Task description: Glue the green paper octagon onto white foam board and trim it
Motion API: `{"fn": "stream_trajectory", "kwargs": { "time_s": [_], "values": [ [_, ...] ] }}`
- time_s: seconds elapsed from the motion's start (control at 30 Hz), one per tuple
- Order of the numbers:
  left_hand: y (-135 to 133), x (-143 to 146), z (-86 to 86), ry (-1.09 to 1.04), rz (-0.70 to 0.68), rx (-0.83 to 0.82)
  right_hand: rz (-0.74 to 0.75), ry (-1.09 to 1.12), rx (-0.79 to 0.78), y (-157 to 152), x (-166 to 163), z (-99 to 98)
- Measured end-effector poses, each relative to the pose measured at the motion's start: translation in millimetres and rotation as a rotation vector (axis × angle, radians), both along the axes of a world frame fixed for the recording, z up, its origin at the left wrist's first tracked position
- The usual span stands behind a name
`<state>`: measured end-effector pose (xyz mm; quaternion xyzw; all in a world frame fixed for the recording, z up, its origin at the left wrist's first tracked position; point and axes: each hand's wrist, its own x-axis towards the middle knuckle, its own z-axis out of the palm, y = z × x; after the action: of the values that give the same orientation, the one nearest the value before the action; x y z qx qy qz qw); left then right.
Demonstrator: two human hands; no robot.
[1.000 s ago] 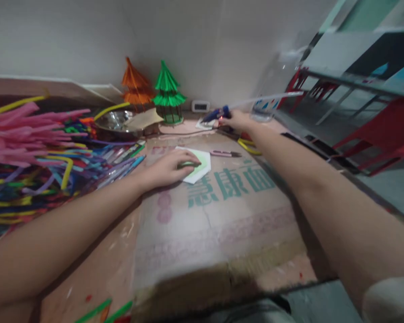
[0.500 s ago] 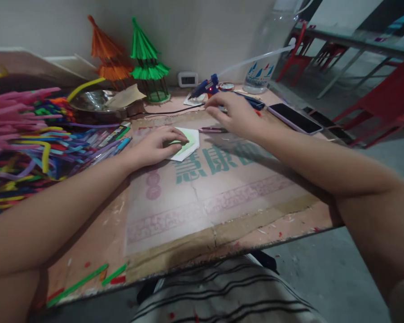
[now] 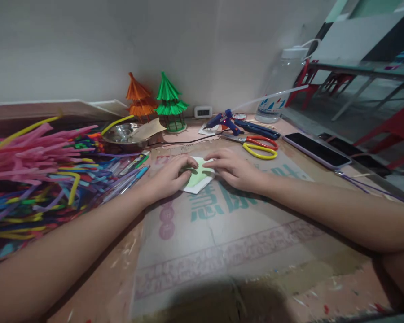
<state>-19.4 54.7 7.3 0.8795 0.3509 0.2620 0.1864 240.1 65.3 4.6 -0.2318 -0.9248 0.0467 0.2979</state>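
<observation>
A small white and pale green paper piece (image 3: 197, 178) lies on a printed cardboard sheet (image 3: 222, 233) in the middle of the table. My left hand (image 3: 170, 176) rests on its left side with fingers curled down onto it. My right hand (image 3: 232, 168) lies flat on its right side, fingertips pressing the paper. A blue glue gun (image 3: 223, 120) with a lit red light stands behind, free of both hands. Orange and yellow scissors (image 3: 258, 146) lie just behind my right hand.
A heap of coloured pipe cleaners (image 3: 37, 170) fills the left. A steel bowl (image 3: 121, 134), an orange paper pagoda (image 3: 138, 96) and a green one (image 3: 170, 101) stand at the back. A plastic water bottle (image 3: 278, 85) and two phones (image 3: 314, 149) sit right.
My right hand left the glue gun at the back and came down onto the paper beside my left hand. The camera view shifted; the left hand stayed on the paper.
</observation>
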Motion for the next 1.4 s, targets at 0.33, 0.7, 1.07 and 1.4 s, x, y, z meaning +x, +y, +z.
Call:
{"fn": "stream_trajectory", "kwargs": {
  "time_s": [0.33, 0.7, 1.07, 1.4],
  "values": [
    [-3, 2, 2.6, -0.016, -0.045, 0.004, 0.029, -0.08, -0.054, -12, -6, 2.1],
    [-4, 1, 4.6, 0.048, -0.075, 0.018, 0.064, -0.061, -0.028, -15, -5, 5.6],
    [-3, -2, 4.7, 0.048, -0.161, 0.062, 0.092, -0.097, 0.191, -11, -5, 4.1],
    [-1, -7, 11.4, 0.183, -0.286, 0.333, 0.084, -0.153, 0.298, -17, -6, 5.9]
  ]
}}
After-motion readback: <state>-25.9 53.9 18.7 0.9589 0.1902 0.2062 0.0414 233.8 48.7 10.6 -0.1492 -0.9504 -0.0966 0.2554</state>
